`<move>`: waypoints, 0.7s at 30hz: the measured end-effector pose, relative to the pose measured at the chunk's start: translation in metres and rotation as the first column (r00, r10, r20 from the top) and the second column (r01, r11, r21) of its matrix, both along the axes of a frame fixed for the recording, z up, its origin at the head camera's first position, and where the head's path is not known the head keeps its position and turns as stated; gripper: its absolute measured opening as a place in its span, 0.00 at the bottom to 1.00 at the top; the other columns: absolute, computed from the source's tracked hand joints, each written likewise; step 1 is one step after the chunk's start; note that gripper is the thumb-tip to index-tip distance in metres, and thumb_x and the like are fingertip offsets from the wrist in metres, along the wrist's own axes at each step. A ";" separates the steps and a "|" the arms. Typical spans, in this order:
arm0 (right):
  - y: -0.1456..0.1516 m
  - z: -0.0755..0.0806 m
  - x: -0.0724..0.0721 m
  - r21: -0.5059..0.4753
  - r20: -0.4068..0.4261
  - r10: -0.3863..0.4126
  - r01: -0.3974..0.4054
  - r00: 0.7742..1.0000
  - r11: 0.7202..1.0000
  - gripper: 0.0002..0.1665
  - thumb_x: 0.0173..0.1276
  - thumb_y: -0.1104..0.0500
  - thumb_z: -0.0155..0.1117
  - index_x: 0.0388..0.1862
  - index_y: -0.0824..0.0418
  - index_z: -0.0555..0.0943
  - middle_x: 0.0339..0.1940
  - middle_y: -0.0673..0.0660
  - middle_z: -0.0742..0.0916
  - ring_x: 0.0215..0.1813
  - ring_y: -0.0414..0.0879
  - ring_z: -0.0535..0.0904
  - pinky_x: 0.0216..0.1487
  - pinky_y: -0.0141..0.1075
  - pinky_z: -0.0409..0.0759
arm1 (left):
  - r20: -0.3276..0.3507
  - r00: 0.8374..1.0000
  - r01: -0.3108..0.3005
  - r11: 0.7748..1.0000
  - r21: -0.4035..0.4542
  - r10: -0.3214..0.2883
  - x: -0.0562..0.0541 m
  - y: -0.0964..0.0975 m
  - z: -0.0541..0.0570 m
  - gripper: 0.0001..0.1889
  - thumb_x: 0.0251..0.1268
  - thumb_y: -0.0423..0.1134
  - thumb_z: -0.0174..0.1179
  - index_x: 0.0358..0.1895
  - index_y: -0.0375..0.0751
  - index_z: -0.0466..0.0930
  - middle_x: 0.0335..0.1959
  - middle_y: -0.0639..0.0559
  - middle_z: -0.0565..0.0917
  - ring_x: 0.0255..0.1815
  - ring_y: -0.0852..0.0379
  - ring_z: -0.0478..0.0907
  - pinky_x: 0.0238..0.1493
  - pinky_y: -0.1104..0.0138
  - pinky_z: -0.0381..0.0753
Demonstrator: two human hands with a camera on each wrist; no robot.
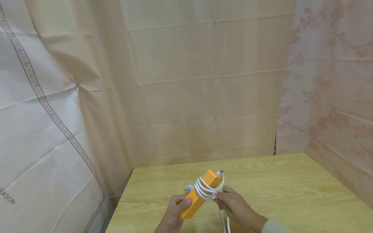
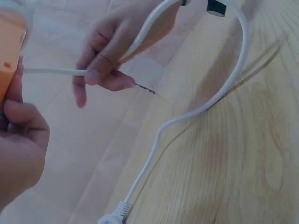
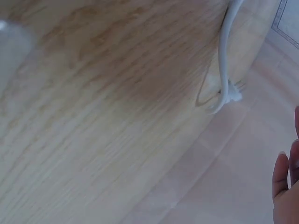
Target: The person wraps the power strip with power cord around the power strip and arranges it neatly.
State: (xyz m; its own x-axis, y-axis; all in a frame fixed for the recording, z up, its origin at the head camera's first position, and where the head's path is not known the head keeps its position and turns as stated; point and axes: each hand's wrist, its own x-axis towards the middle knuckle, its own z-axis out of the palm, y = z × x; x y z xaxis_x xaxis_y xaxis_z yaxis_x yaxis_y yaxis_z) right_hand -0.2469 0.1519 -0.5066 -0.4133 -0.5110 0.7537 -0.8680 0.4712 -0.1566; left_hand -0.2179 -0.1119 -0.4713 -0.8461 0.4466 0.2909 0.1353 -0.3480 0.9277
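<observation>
An orange power strip is held tilted above the table, its white cord wound several times round the upper part. My left hand grips its lower end, thumb on the near face; the left wrist view shows this hand at the left edge. Close to the coils, my right hand pinches the cord between thumb and fingers, as the left wrist view also shows of that hand. A loop of cord hangs below it. The white plug is at the cord's end. Fingers show at the right wrist view's edge.
The wood-grain table lies under both hands. A beige curtain hangs behind it, a floral cloth on the right and a pale cloth on the left.
</observation>
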 end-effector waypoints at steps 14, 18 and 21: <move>0.001 0.002 0.003 0.051 -0.015 -0.023 0.024 1.000 0.998 0.13 0.68 0.62 0.72 0.51 0.53 0.88 0.31 0.36 0.71 0.34 0.28 0.60 0.32 0.15 0.61 | 0.150 0.896 -0.400 0.906 -0.136 0.418 -0.005 0.006 0.012 0.14 0.70 0.41 0.66 0.32 0.33 0.90 0.27 0.55 0.81 0.34 0.57 0.75 0.43 0.64 0.71; -0.002 0.005 0.004 0.043 -0.076 0.005 -0.002 0.997 0.999 0.13 0.68 0.61 0.72 0.51 0.56 0.88 0.31 0.38 0.72 0.33 0.29 0.61 0.34 0.15 0.61 | 0.119 0.856 -0.471 0.853 -0.225 0.503 -0.008 0.009 0.009 0.18 0.67 0.43 0.70 0.39 0.26 0.89 0.28 0.54 0.80 0.35 0.57 0.73 0.39 0.66 0.71; -0.004 0.008 0.003 0.068 -0.107 -0.007 0.014 0.994 0.998 0.12 0.69 0.59 0.71 0.50 0.56 0.88 0.30 0.38 0.71 0.33 0.30 0.61 0.35 0.18 0.61 | 0.035 0.833 -0.522 0.806 -0.281 0.552 -0.011 0.011 0.007 0.17 0.63 0.43 0.74 0.43 0.30 0.90 0.28 0.54 0.77 0.33 0.59 0.72 0.33 0.70 0.72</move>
